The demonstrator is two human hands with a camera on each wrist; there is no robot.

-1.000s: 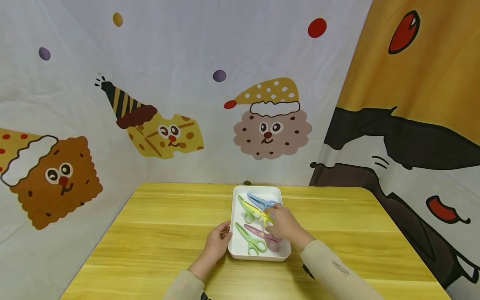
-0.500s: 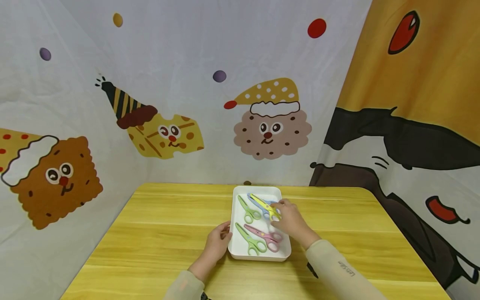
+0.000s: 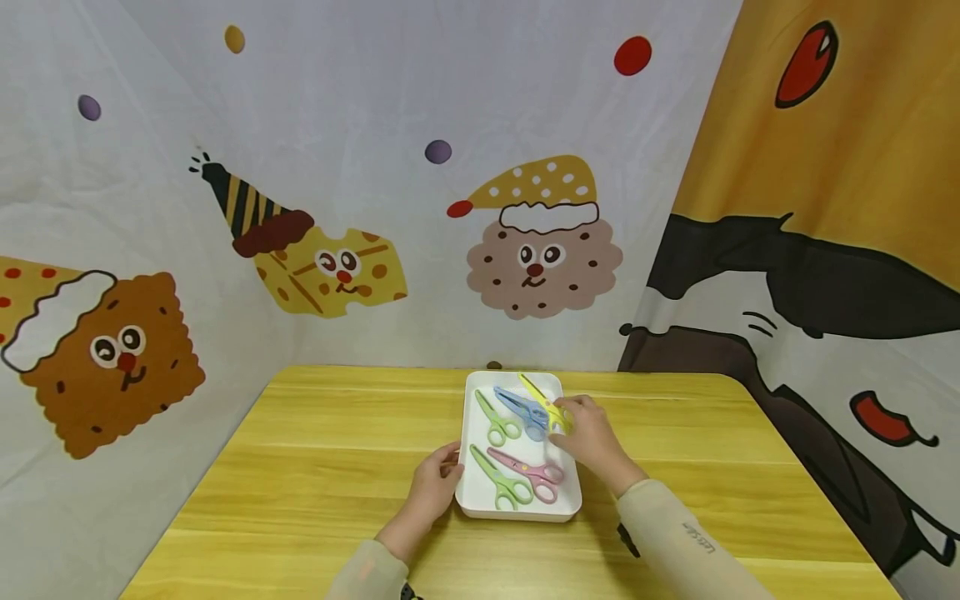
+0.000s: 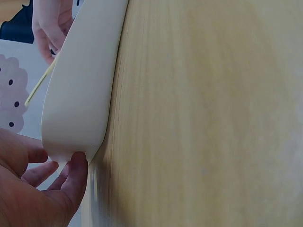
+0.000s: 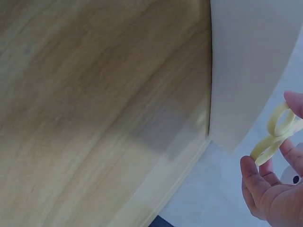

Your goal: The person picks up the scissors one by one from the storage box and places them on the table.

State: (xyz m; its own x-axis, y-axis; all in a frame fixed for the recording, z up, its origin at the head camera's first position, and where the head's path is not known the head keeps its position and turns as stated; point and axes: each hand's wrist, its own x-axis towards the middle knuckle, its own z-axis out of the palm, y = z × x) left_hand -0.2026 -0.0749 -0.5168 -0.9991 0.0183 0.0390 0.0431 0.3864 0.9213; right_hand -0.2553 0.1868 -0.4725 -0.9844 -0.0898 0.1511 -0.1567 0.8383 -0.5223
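Observation:
My right hand [image 3: 592,433] pinches the handles of yellow scissors [image 3: 542,397], above the right edge of a white tray [image 3: 517,515]. The blades point to the tray's far edge. In the right wrist view, the yellow handle loops [image 5: 275,140] sit between thumb and fingers. My left hand [image 3: 435,482] holds the tray's left side; its fingertips touch the wall in the left wrist view. Inside the tray lie blue scissors [image 3: 521,408], green scissors [image 3: 495,417], a second green pair [image 3: 501,479] nearer me, and pink scissors [image 3: 528,472].
The tray stands on a yellow wood-grain table [image 3: 337,450], close to its far edge. Behind hangs a white cloth [image 3: 360,100] printed with cartoon biscuits and cheese. Orange and black printing covers its right part.
The yellow scissors rose off the pile, passed over the blue scissors and moved right with my right hand, uncovering the blue pair. My left hand stays at the tray.

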